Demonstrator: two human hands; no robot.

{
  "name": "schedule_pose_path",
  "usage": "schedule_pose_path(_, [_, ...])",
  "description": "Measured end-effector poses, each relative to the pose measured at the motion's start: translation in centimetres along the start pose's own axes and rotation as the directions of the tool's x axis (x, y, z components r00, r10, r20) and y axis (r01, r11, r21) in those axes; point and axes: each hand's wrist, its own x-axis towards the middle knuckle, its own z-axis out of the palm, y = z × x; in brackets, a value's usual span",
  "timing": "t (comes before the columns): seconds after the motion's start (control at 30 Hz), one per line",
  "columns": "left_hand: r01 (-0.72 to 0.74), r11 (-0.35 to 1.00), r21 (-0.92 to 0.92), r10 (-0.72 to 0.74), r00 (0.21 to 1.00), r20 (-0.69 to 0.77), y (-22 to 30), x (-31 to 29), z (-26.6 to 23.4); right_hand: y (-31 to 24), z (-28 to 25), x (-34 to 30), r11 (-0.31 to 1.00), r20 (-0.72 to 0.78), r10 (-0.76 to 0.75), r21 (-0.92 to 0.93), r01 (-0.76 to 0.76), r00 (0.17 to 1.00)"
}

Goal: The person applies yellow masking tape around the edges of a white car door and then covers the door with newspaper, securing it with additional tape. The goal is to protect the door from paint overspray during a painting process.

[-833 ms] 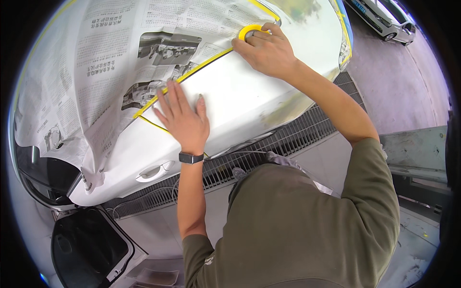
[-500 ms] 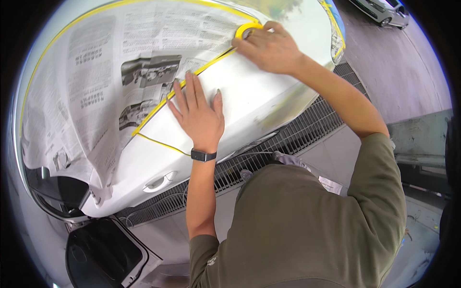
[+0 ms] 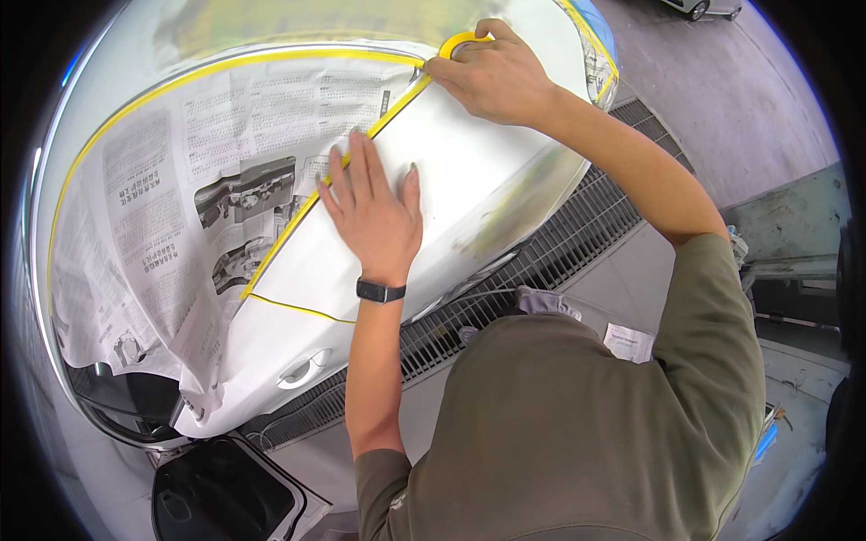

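My right hand is closed around a roll of yellow masking tape at the far corner of a newspaper-covered car window. Its fingertips press by the corner where two yellow tape strips meet. Along the window's lower edge runs a yellow tape strip, joining the newspaper to the white body panel. My left hand, wearing a black wristband, lies flat with fingers spread; its palm is on the panel and its fingertips touch the strip.
Below the strip are a white door handle and a thin yellow line along the door seam. A black-lined open flap or door sticks out at lower left. A floor grating runs beside the car. Another car stands at far right.
My right hand has carried the tape roll along the window edge, past its far corner. My left hand has slid along the strip the same way. The view has shifted over the car.
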Motion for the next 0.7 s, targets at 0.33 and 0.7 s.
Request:
schedule_pose_path(0.33, [-0.085, 0.994, -0.063, 0.083, 0.996, -0.027, 4.6, 4.9, 2.5, -0.3, -0.1, 0.8, 0.999, 0.11, 0.044, 0.011, -0.045, 0.993])
schedule_pose_path(0.7, [-0.039, 0.985, -0.167, 0.05, 0.997, 0.063, 5.5, 4.7, 1.2, -3.0, -2.0, -3.5, 0.888, -0.24, 0.105, 0.459, 0.017, 0.965])
